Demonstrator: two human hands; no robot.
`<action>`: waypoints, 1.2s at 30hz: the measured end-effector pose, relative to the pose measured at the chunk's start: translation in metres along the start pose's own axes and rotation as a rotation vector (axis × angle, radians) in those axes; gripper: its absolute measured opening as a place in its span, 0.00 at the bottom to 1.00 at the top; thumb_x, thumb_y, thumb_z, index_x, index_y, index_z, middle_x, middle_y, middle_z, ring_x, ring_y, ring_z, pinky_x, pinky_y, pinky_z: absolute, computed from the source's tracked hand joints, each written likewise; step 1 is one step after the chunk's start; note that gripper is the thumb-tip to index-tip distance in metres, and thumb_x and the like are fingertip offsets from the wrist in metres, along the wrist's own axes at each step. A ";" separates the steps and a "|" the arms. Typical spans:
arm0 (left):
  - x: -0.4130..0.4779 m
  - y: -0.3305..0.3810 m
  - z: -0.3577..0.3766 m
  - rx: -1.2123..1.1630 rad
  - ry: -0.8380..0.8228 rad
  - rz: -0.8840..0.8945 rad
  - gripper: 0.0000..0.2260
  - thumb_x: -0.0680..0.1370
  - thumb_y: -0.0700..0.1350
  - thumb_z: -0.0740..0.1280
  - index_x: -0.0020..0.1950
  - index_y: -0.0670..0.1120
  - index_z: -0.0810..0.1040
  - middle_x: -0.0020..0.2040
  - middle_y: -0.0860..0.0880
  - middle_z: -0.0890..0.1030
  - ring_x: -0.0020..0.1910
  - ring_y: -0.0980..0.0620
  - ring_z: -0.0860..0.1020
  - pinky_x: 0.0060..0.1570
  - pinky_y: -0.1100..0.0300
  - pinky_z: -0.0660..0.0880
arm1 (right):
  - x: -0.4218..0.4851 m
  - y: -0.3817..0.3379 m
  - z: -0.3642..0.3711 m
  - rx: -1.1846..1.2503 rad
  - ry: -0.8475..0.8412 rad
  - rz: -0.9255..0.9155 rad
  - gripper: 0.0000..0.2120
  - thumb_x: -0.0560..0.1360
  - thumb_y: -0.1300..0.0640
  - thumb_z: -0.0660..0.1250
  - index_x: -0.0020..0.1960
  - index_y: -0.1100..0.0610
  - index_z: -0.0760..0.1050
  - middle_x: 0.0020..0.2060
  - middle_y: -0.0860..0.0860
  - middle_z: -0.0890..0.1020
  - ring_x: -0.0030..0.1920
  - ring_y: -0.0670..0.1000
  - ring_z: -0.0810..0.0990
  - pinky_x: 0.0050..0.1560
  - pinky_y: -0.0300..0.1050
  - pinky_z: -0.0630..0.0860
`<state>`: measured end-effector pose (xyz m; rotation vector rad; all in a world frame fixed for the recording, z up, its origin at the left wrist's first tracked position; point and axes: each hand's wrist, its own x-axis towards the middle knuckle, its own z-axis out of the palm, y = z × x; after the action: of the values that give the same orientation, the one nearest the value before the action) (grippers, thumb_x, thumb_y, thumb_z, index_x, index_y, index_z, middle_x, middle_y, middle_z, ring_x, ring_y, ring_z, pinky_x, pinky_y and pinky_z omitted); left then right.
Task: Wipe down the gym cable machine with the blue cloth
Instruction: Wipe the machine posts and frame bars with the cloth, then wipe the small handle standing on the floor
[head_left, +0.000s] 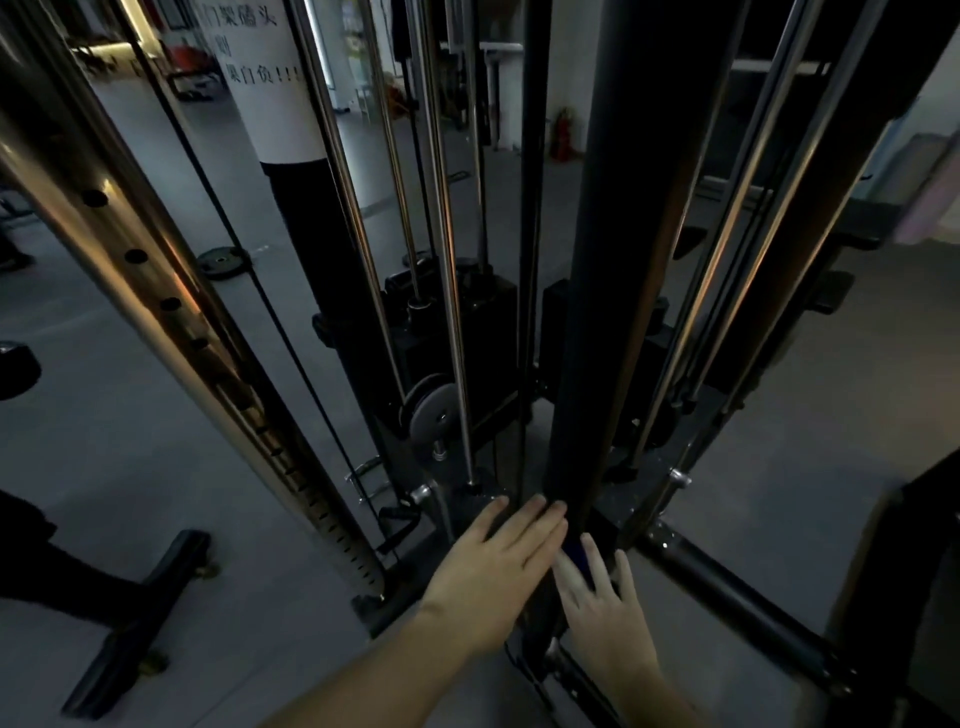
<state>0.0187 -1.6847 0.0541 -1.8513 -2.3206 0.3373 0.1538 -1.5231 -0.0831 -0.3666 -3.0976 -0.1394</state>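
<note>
Nearest, at bottom centre, the left hand (493, 571) lies flat, fingers straight, against the foot of the cable machine's black upright (639, 260). Just right of it the right hand (605, 613), fingers spread and straight, presses the blue cloth (576, 555) to the same post; only a dark blue patch shows between two fingers. Beyond stand a pulley (431, 410), weight stacks (488, 312) and chrome guide rods (447, 234); a paper notice (270, 78) hangs upper left.

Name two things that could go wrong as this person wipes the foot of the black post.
The fingers of the left hand lie close by the guide rod and pulley; they might be pinched if parts move. The blue cloth barely shows under the flat fingers of the right hand, so it may slip off.
</note>
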 end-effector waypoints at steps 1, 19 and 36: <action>0.000 -0.002 -0.001 0.009 -0.010 -0.007 0.46 0.81 0.52 0.68 0.84 0.42 0.36 0.85 0.43 0.36 0.81 0.42 0.33 0.74 0.41 0.29 | -0.003 -0.003 -0.001 0.037 -0.037 0.020 0.35 0.69 0.50 0.78 0.74 0.56 0.74 0.78 0.50 0.68 0.77 0.62 0.67 0.69 0.71 0.69; -0.146 -0.070 -0.049 -0.184 0.169 -0.247 0.41 0.75 0.51 0.65 0.85 0.46 0.52 0.86 0.47 0.50 0.84 0.46 0.53 0.82 0.43 0.48 | -0.012 -0.130 -0.127 0.416 0.121 0.046 0.50 0.62 0.65 0.81 0.79 0.60 0.62 0.81 0.53 0.55 0.62 0.49 0.81 0.61 0.33 0.70; -0.339 -0.196 -0.168 -0.089 0.454 -0.828 0.35 0.78 0.51 0.57 0.85 0.45 0.57 0.85 0.46 0.56 0.83 0.47 0.56 0.79 0.45 0.51 | 0.082 -0.324 -0.390 0.516 0.385 -0.321 0.36 0.83 0.68 0.59 0.83 0.47 0.47 0.78 0.34 0.42 0.77 0.35 0.47 0.75 0.29 0.48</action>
<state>-0.0465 -2.0431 0.2752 -0.7297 -2.5057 -0.2684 0.0014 -1.8530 0.2799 0.1565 -2.6474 0.5117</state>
